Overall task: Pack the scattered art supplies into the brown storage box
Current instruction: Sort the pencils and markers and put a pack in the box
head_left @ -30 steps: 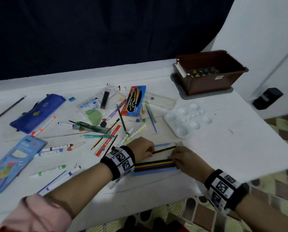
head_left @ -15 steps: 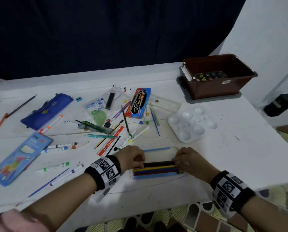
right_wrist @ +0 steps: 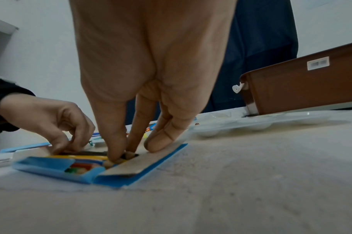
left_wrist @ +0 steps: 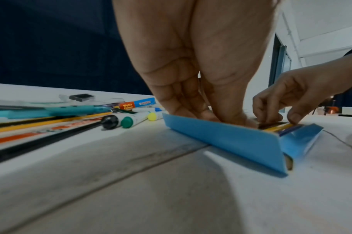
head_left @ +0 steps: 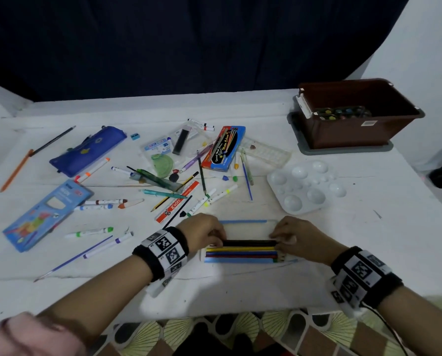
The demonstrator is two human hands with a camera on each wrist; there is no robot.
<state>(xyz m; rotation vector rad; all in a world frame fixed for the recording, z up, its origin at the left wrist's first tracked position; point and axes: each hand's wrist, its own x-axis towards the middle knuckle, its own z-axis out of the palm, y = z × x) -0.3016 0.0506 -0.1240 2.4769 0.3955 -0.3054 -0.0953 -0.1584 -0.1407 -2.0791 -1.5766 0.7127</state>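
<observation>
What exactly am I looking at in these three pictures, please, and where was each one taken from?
No robot here: a person wears three cameras. The wide picture comes from the head; the two low ones look along each wrist. The left hand and right hand pinch the ends of a dark pencil, setting it into an open blue pencil case on the white table. Markers, pencils and a white palette lie scattered. The brown storage box stands far right.
</observation>
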